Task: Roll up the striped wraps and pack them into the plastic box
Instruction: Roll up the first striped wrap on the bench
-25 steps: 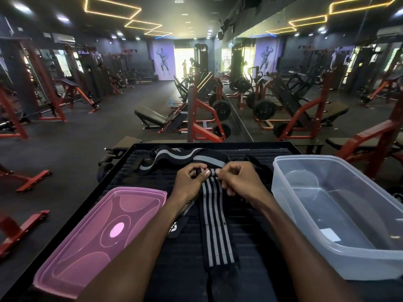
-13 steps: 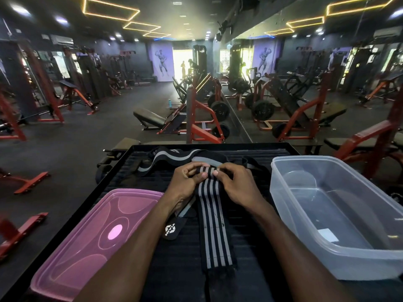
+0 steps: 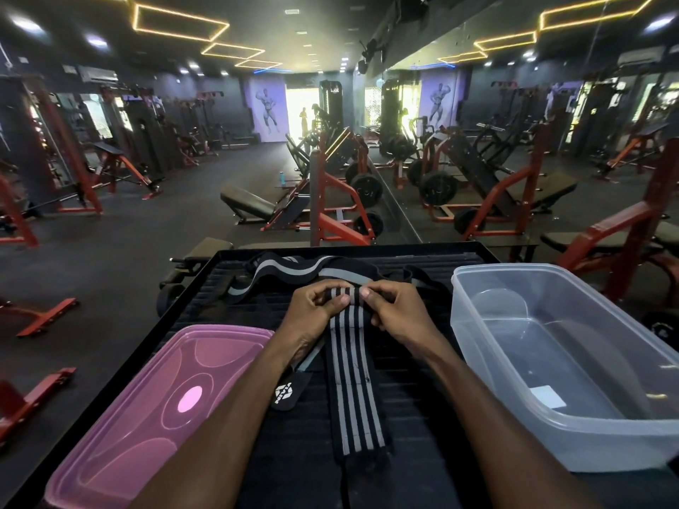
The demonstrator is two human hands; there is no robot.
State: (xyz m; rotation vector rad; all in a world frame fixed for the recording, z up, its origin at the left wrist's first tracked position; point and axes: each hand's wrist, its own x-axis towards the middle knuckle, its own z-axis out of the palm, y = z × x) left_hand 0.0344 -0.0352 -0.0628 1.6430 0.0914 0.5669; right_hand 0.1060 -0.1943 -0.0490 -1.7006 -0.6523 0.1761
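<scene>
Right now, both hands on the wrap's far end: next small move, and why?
Probably keep rolling toward the body. The left hand and right hand pinch a small started roll at the wrap's far end, most of it lies flat, and the box holds no wraps.

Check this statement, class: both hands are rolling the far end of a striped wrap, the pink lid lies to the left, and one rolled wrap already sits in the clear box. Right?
Not quite. The head view shows the clear box holding no wrap. Otherwise right: left hand and right hand roll the striped wrap, pink lid left.
</scene>
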